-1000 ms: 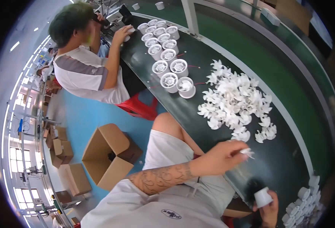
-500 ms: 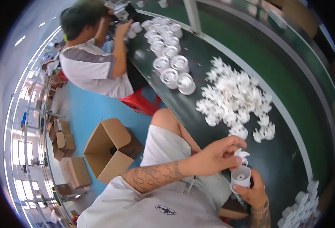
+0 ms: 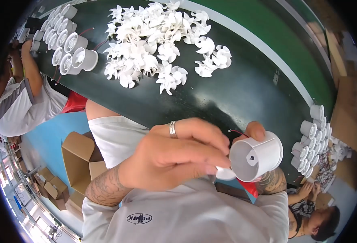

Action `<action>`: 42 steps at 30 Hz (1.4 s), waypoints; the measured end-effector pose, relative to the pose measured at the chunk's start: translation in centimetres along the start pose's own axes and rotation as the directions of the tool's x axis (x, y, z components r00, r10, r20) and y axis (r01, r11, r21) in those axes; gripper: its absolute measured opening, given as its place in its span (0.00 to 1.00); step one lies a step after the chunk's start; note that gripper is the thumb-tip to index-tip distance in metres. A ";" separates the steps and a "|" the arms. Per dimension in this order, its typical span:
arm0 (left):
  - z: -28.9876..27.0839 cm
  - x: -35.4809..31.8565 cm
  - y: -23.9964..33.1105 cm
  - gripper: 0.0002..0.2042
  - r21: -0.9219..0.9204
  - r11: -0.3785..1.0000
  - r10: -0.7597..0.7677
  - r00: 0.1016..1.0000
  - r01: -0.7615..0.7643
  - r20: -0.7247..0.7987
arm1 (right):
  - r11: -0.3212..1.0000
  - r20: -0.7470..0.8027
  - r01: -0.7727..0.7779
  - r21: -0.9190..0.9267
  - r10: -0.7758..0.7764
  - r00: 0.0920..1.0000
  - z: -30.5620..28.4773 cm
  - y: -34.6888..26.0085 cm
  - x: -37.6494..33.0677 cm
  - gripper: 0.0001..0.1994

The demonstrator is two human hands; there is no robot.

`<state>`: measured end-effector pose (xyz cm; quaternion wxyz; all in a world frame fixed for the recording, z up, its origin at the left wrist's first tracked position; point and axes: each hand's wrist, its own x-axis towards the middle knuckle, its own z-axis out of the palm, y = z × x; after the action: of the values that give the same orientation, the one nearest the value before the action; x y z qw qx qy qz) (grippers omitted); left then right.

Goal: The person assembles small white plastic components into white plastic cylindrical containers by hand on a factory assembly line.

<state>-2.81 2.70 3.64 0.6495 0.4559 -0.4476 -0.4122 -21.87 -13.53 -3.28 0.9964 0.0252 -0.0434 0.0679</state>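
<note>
My right hand (image 3: 256, 131) grips a white plastic cup-shaped housing (image 3: 271, 156), tipped so its open mouth faces left. A small motor shaft (image 3: 251, 158) shows at the bottom inside, and a thin red wire (image 3: 238, 132) sticks out behind the rim. My left hand (image 3: 174, 156), with a ring on one finger, pinches a white fan blade (image 3: 225, 173) close to the lower rim of the housing. Most of that blade is hidden behind the fingers. Beyond my hands, a loose pile of white fan blades (image 3: 146, 40) lies on the dark green table (image 3: 210, 95).
Rows of white housings (image 3: 71, 42) stand at the far left, some trailing red wires. More housings (image 3: 314, 139) are stacked at the right. One co-worker (image 3: 28, 97) sits left, another person (image 3: 316, 218) at lower right. An open cardboard box (image 3: 75, 158) is beside my leg.
My view has swung to the right. The housing has tipped from mouth-up to facing left, and my left hand has brought the fan blade down beside its rim.
</note>
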 end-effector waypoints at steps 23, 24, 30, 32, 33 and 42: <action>1.6 -0.1 -2.5 0.07 0.270 0.949 0.195 0.977 -0.166 -0.087 | 0.944 -0.174 -0.039 -0.328 -0.020 0.985 -1.9 1.9 0.8 0.28; 1.6 -0.2 -2.5 0.07 0.266 0.949 0.200 0.976 -0.171 -0.088 | 0.946 -0.167 -0.033 -0.323 -0.023 0.986 -1.9 2.0 1.0 0.28; 1.1 -0.5 -1.8 0.07 0.270 0.959 0.109 0.990 -0.081 -0.090 | 0.896 -0.061 -0.128 -0.426 0.113 0.992 -1.7 0.5 1.7 0.26; 1.2 -0.5 -1.8 0.08 0.264 0.962 0.099 0.991 -0.073 -0.087 | 0.967 -0.246 -0.112 -0.228 0.055 0.968 -2.5 1.6 0.7 0.25; 1.3 -0.6 -1.8 0.07 0.243 0.968 0.087 0.990 -0.059 -0.107 | 0.967 -0.247 -0.114 -0.228 0.056 0.967 -2.3 1.8 0.9 0.25; 0.4 -1.3 -2.2 0.13 0.008 0.988 -0.155 0.982 0.157 -0.112 | 0.920 -0.252 -0.155 -0.360 0.064 0.966 -1.8 1.3 1.5 0.26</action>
<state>-3.81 3.29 1.33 0.6354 0.5172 -0.3770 -0.4320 -20.43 -11.91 -4.92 0.9753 -0.1773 0.0611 0.1169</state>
